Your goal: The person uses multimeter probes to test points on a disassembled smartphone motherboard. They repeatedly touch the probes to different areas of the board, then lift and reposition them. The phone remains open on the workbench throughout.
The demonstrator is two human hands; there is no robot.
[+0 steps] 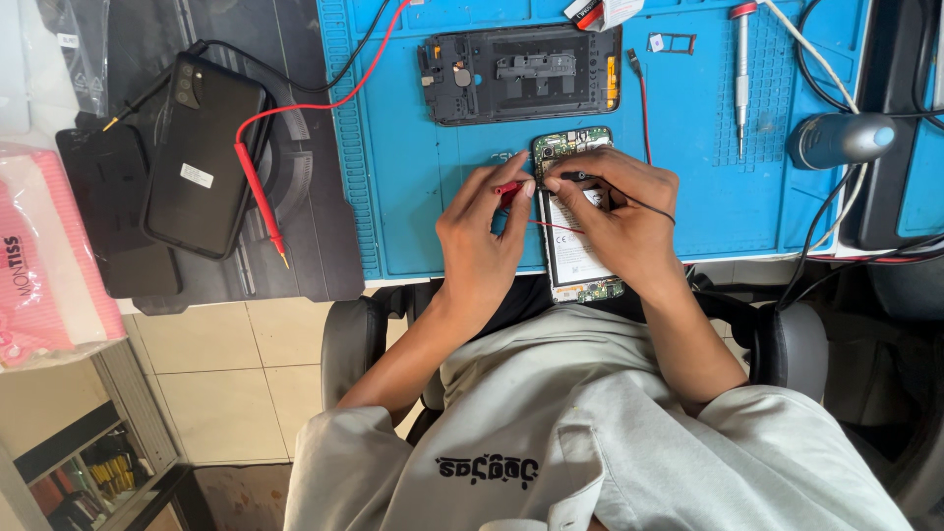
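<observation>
An opened phone (575, 256) lies on the blue work mat (413, 167), its green circuit board (570, 143) and white battery exposed. My left hand (482, 231) pinches a red probe (508, 188) just left of the board. My right hand (615, 211) pinches a black probe (575, 176) with a thin black wire, its tip on the board's lower edge. Both hands rest over the phone and hide its middle.
The phone's black inner frame (521, 74) lies further back on the mat. A screwdriver (742, 79) and a SIM tray (674, 42) lie at the right. A second red probe (258, 192), a black phone (202, 152) and a pink packet (49, 265) sit left.
</observation>
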